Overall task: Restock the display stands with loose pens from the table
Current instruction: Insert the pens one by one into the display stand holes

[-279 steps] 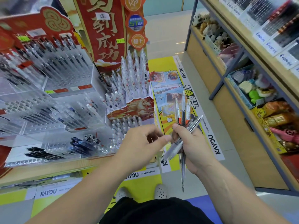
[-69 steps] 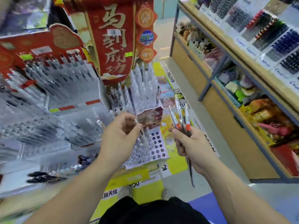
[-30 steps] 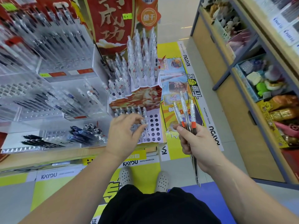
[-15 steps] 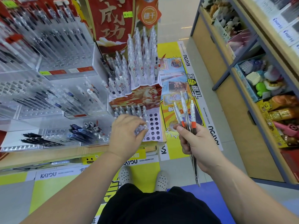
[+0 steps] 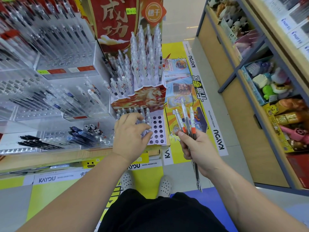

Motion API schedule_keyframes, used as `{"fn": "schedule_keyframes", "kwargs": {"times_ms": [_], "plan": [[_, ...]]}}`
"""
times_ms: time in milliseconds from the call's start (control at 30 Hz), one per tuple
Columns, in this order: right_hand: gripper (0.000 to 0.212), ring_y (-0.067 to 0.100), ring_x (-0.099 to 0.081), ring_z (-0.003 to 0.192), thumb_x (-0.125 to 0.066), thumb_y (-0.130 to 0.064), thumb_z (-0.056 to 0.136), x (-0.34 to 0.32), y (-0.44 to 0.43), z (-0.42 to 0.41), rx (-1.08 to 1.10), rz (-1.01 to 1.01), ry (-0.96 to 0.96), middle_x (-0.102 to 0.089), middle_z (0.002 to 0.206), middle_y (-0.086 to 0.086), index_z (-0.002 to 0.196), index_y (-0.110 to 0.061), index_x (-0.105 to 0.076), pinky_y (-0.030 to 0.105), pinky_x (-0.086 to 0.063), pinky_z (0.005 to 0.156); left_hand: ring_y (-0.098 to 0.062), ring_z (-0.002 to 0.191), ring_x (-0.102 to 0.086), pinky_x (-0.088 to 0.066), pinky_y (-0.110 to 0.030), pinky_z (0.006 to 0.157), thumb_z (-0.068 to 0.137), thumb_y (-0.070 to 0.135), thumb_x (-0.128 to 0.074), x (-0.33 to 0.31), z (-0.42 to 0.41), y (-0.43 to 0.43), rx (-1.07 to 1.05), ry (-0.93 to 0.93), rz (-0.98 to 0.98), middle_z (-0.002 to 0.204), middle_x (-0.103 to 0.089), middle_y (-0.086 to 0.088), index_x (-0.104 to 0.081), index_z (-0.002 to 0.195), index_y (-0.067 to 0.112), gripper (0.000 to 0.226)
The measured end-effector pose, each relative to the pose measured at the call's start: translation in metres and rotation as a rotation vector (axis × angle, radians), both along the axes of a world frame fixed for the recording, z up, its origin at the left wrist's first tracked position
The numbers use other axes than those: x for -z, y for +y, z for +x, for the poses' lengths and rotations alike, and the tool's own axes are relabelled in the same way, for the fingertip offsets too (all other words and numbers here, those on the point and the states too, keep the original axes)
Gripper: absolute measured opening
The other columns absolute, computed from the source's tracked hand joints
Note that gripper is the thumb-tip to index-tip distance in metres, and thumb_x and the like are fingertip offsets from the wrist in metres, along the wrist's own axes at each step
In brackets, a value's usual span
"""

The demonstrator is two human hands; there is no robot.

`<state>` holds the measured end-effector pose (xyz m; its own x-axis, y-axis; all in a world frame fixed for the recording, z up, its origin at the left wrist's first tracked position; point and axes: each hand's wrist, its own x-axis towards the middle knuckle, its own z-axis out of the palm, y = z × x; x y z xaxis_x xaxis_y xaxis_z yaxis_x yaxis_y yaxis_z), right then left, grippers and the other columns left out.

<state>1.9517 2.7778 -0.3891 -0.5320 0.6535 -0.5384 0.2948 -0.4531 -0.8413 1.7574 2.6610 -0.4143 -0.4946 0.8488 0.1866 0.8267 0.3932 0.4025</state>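
Three or so pens (image 5: 187, 121) fan upward from the right hand (image 5: 199, 148), which grips them mid-barrel just beside the stand (image 5: 142, 97). The left hand (image 5: 129, 133), palm down over the front tier, pinches a clear pen (image 5: 148, 122), apparently seating it. Next, I judge, it must take another from the right hand and line its tip over one of the empty holes (image 5: 158, 129).

"KAYOU" on shelf strip (image 5: 66, 176), "成功" on banner (image 5: 115, 22)
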Motion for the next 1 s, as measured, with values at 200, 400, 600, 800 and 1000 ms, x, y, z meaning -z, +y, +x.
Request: {"fn": "schedule_keyframes", "kwargs": {"times_ms": [200,400,600,800,1000], "plan": [[0.016,0.016,-0.037,0.054,-0.058,-0.021,0.104,-0.009,-0.005,-0.007,-0.037,-0.057,0.108,-0.046,0.066,0.003,0.109,-0.010,-0.070,0.029,-0.028,0.050,-0.032,0.105,-0.055,-0.045,-0.045,0.088,0.071,0.034,-0.090,-0.007,0.002,-0.004,-0.034,0.001,-0.058,0.108,-0.062,-0.002,-0.077,0.093,0.023,0.028],[0.024,0.018,-0.030,0.052,-0.059,-0.034,0.096,-0.042,-0.009,-0.011,-0.130,-0.112,0.255,-0.040,0.063,0.006,0.096,-0.016,-0.074,0.028,-0.025,0.049,-0.008,0.093,-0.059,-0.047,-0.026,0.080,0.097,0.037,-0.063,-0.071,0.025,0.005,-0.069,-0.547,0.182,0.096,-0.069,0.009,-0.070,0.104,0.026,0.015],[0.031,0.018,-0.036,0.049,-0.056,-0.043,0.095,-0.068,-0.015,-0.021,-0.217,-0.097,0.259,-0.048,0.061,0.005,0.092,-0.016,-0.072,0.027,-0.024,0.048,-0.019,0.068,-0.056,-0.043,-0.034,0.072,0.100,0.014,-0.061,-0.112,0.041,0.022,-0.190,-1.330,0.319,0.072,-0.062,0.000,-0.073,0.089,0.017,0.016],[0.030,0.015,-0.040,0.050,-0.053,-0.035,0.104,-0.079,-0.020,-0.037,-0.308,0.026,0.167,-0.052,0.067,0.007,0.086,-0.025,-0.074,0.025,-0.029,0.048,-0.013,0.064,-0.060,-0.046,-0.029,0.063,0.098,0.010,-0.061,-0.132,0.019,0.008,-0.353,-1.337,0.497,0.074,-0.071,0.000,-0.067,0.082,0.011,0.017],[0.029,0.014,-0.032,0.051,-0.055,-0.041,0.097,-0.094,-0.041,-0.083,-0.363,-0.001,0.247,-0.041,0.062,0.000,0.081,-0.027,-0.075,0.026,-0.027,0.048,-0.016,0.062,-0.060,-0.046,-0.026,0.058,0.100,0.016,-0.058,-0.151,-0.021,-0.025,-0.362,-1.303,0.646,0.074,-0.067,-0.007,-0.071,0.088,0.011,0.018]]}}
